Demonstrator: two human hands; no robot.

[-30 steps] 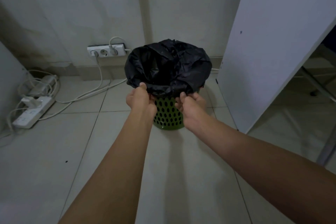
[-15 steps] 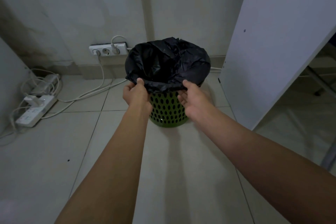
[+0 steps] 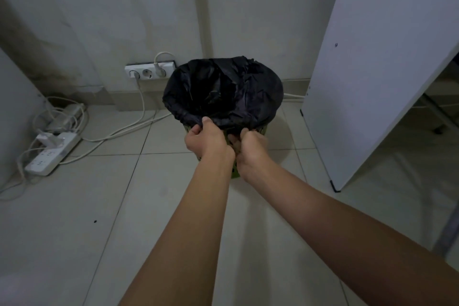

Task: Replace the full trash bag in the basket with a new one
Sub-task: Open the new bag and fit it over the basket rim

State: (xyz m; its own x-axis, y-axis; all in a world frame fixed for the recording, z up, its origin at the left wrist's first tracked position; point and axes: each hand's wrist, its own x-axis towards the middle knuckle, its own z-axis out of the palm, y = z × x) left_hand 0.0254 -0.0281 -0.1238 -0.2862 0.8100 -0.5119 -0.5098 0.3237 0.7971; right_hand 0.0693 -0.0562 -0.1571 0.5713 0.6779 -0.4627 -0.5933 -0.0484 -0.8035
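Grip check: my left hand [image 3: 206, 140] and right hand [image 3: 250, 148] both pinch the black trash bag [image 3: 223, 92] at its near hem, with the green basket [image 3: 234, 173] just beneath my knuckles. If I yank unevenly, the film may tear or the basket may tip.

Dim, flat indoor light, soft shadows on the floor, wide-angle bending at edges, slightly soft focus

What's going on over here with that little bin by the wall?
A person is working on a green basket on the tiled floor. The left hand and right hand both grip the near edge of the black trash bag, which is folded over the basket's rim. The bag sits in the basket, not lifted out.
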